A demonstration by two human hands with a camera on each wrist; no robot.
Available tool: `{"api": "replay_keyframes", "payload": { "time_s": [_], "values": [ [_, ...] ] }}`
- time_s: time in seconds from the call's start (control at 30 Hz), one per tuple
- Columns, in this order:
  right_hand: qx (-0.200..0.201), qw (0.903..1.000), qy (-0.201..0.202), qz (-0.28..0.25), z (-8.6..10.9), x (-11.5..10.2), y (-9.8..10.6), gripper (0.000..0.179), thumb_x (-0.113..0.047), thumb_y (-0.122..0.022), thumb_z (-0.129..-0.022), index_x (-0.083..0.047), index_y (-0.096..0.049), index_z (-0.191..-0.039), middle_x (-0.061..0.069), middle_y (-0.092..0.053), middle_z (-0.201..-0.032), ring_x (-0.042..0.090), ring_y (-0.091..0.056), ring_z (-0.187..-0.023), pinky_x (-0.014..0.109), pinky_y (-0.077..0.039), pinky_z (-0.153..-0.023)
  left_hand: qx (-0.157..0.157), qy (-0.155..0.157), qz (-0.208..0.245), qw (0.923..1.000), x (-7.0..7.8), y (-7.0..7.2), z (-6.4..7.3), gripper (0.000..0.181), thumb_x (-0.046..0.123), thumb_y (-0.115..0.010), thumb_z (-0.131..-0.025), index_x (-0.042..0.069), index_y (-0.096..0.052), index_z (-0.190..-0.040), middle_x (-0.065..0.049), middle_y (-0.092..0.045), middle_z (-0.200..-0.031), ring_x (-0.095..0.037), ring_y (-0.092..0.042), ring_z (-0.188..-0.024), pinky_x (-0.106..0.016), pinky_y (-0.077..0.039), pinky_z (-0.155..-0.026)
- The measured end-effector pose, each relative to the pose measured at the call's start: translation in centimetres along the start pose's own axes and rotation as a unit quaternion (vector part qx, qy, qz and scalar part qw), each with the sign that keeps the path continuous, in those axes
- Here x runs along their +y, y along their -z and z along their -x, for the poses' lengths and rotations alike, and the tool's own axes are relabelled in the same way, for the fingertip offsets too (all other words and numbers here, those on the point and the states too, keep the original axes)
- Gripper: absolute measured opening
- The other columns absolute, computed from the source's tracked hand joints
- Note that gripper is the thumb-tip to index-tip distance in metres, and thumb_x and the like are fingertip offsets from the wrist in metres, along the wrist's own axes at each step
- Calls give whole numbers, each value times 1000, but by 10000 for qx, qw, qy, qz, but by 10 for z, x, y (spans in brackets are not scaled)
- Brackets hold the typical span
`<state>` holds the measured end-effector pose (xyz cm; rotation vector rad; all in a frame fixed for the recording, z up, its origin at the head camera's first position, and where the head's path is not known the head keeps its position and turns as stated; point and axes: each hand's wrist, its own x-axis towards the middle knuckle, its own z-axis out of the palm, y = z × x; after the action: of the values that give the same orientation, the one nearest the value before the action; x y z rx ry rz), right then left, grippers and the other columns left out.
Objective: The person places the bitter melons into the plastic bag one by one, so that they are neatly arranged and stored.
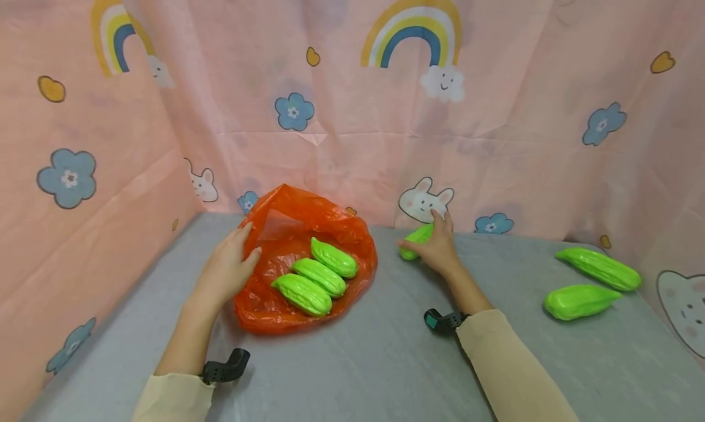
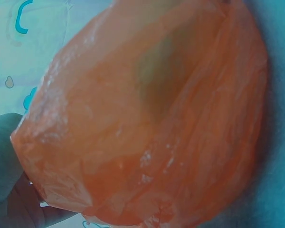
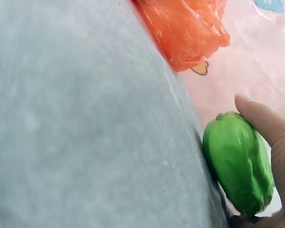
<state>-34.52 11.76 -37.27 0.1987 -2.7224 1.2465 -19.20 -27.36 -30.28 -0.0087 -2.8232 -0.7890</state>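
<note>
An orange-red plastic bag (image 1: 286, 321) lies with its mouth wide on the grey surface in the head view. Three bright green bitter melons (image 1: 314, 278) sit side by side inside it. My left hand (image 1: 226, 266) holds the bag's left rim, with the thumb at the mouth; in the left wrist view the bag wall (image 2: 118, 128) covers most of the fingers. To the right of the bag, my right hand (image 1: 440, 244) grips another green bitter melon (image 3: 237, 161) lying by the back cloth. Its thumb (image 3: 261, 116) is at one end, its other fingers mostly hidden.
Two more green bitter melons (image 1: 581, 301) lie at the far right of the grey tabletop (image 1: 352, 373). Pink patterned cloth (image 1: 341, 116) rises behind and at both sides. Each wrist wears a black band device (image 1: 226, 368).
</note>
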Motion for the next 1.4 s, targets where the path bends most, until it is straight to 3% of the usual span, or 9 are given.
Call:
{"api": "replay_keyframes", "payload": {
  "time_s": [0.2, 0.47, 0.6, 0.7, 0.87, 1.03, 1.27, 1.4],
  "values": [
    [-186, 9997, -70, -149, -1, -1, 2, 120, -47, -83, -79, 0, -9, -162, 28, -25, -163, 42, -37, -143, 58, -32, -122, -4, 53, 21, 10000, 1, 2, 0, 64, 22, -52, -104, -2, -28, -158, -27, -37, -159, -47, -37, -146, -65, -33, -118],
    [-614, 9981, -8, -49, 0, -2, 6, 115, -39, -82, -81, -4, -9, -163, 26, -27, -163, 41, -40, -140, 58, -34, -121, -7, 39, 8, 10000, 0, 2, 0, 63, 21, -53, -103, -2, -29, -157, -27, -38, -158, -46, -38, -145, -64, -33, -118],
    [-896, 9956, 285, 0, -1, -3, 5, 111, -29, -80, -81, -6, -9, -163, 25, -35, -157, 37, -48, -124, 51, -45, -107, -29, 52, 23, 10000, -1, 1, 2, 63, 21, -53, -103, -2, -29, -157, -27, -38, -158, -47, -38, -145, -64, -33, -118],
    [-1081, 9928, 515, 61, -1, -5, 3, 107, -22, -74, -80, -6, -8, -163, 26, -36, -154, 34, -49, -116, 45, -48, -97, -21, 75, 36, 10000, -3, 1, 3, 63, 20, -53, -103, -2, -29, -157, -27, -38, -158, -46, -38, -146, -64, -33, -118],
    [-959, 9931, 678, 10, 2, -4, -2, 92, -16, -65, -84, -5, -17, -161, 26, -36, -155, 36, -47, -118, 48, -47, -96, 23, 28, -9, 10000, -4, -1, 3, 63, 21, -53, -103, -3, -30, -157, -27, -39, -158, -46, -38, -145, -63, -33, -119],
    [-804, 9932, 838, 76, 3, -1, -3, 78, -16, -66, -87, -5, -33, -157, 23, -49, -145, 34, -50, -109, 42, -43, -88, 49, -54, 3, 10000, -3, -2, 1, 63, 22, -53, -103, -4, -30, -156, -28, -39, -157, -46, -38, -145, -62, -32, -120],
    [-765, 9926, 934, 125, 3, -5, -4, 81, -32, -75, -89, -6, -36, -155, 22, -53, -146, 33, -56, -110, 40, -49, -89, 44, -8, 38, 10000, -3, 4, 0, 63, 20, -52, -103, -4, -29, -157, -28, -38, -158, -47, -38, -145, -64, -32, -119],
    [-770, 9913, 1060, 87, 3, -4, -5, 77, -35, -75, -89, -8, -42, -154, 20, -59, -138, 30, -56, -104, 34, -48, -83, 13, 24, 25, 10000, -5, 5, 1, 63, 21, -53, -103, -4, -29, -157, -28, -37, -158, -47, -37, -146, -64, -32, -119]
  ]
}}
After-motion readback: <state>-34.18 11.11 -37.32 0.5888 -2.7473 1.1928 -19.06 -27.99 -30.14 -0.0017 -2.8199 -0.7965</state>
